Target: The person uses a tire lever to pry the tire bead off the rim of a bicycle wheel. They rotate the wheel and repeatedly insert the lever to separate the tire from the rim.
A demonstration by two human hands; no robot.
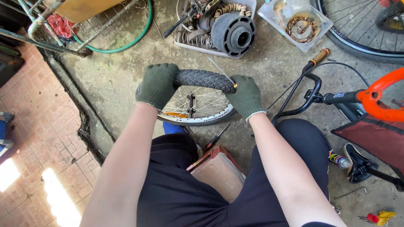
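Head view: I see both gloved hands on a small wheel [195, 103] standing upright on the concrete floor [113, 80]. Left hand [158, 84] grips the tyre [205, 78] top. Right hand [246, 97] closes on a thin metal tool [219, 71] wedged at the tyre. Screwdriver [217, 136] lies below the wheel.

floor: stained concrete [269, 71] | left: red brick paving [38, 138], sunlit patches | daylight
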